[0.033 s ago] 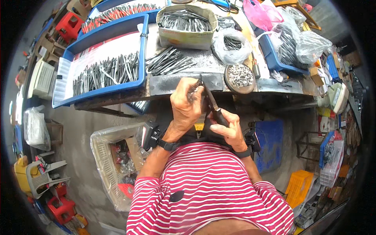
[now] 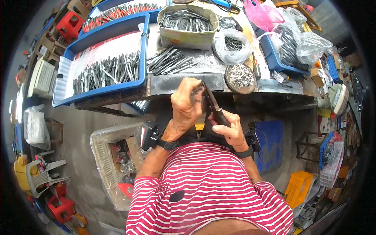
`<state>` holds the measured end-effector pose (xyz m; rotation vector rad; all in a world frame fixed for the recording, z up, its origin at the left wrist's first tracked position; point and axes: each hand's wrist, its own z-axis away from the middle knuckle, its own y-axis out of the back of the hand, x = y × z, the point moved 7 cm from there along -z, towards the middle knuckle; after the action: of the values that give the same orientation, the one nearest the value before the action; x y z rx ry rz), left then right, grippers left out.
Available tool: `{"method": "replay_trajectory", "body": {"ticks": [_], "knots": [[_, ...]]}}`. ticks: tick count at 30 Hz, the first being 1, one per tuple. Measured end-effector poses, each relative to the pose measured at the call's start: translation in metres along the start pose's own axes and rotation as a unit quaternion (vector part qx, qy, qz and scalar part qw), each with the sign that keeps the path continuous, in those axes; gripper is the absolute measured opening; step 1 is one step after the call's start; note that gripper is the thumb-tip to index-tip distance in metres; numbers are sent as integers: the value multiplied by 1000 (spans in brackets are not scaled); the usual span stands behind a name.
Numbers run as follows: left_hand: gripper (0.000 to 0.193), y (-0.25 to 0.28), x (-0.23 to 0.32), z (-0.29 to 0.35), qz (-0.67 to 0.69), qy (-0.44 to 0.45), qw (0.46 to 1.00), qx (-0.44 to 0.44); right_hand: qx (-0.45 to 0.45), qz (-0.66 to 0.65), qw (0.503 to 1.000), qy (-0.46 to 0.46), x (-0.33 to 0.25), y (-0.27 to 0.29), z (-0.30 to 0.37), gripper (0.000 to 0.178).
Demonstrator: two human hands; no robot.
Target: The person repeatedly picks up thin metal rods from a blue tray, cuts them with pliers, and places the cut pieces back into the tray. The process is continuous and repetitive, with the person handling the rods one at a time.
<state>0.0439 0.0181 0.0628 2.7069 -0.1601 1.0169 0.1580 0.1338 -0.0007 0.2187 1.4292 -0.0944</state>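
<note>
Just before the table (image 2: 168, 83), the right hand (image 2: 232, 129) grips a dark tool (image 2: 214, 103)

The person wears a crimson-pink top with wavy white horizontal stripes (image 2: 211, 176), its loose sleeves (image 2: 274, 197) ending around the elbows. A small dark pointed-oval patch (image 2: 177, 196) marks the front. Black bands circle both wrists; the left one (image 2: 169, 145) bears a boxy black-and-white device (image 2: 146, 136), the right one (image 2: 243, 152) a black device (image 2: 252, 141). The hands (image 2: 186, 105) are bare.

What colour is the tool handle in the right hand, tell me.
The tool handle looks black, best seen in the head view.
</note>
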Motion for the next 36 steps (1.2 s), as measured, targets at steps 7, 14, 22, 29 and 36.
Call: {"method": "replay_trajectory", "body": {"ticks": [7, 14, 22, 29, 36], "knots": [[33, -3, 19, 8, -150, -214, 952, -159, -92, -285, 948, -104, 9, -6, 12, 38], [23, 15, 8, -11, -26, -6, 996, -86, -71, -245, 965, -62, 12, -9, 9, 50], [18, 129, -56, -64, 326, 271, 905, 40, -34, -213, 976, -40, 21, -2, 7, 52], [13, 278, -177, -114, 10, 298, 950, 97, -51, -181, 981, -47, 24, -7, 6, 52], [36, 363, -258, -98, -497, 350, 794, -11, -48, -134, 989, -36, 17, -6, 6, 52]]}}
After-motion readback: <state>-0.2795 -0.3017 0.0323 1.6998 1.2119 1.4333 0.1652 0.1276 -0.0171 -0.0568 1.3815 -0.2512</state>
